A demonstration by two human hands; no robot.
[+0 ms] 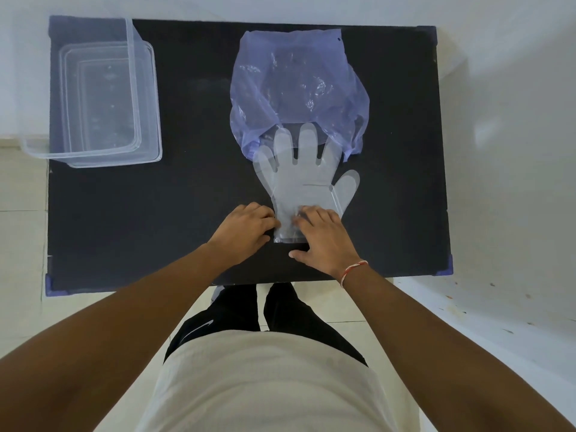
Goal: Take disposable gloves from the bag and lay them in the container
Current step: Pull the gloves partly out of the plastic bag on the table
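The matte black table (187, 213) carries a clear, rigid, rectangular container (93, 101) at its far left corner. A crinkled violet film bag (296, 85) lies mid-table toward the far edge. A flat, translucent glove (304, 182) pokes its fingertips into the bag's mouth. My left hand (246, 233) and right hand (324, 238), palms down, pinch its cuff near the near edge.

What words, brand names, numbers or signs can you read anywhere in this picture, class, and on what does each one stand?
No readable words or numbers anywhere.
Black shorts: a white swoosh mark, no lettering.
Purple bag, clear glove and clear container: no print visible.
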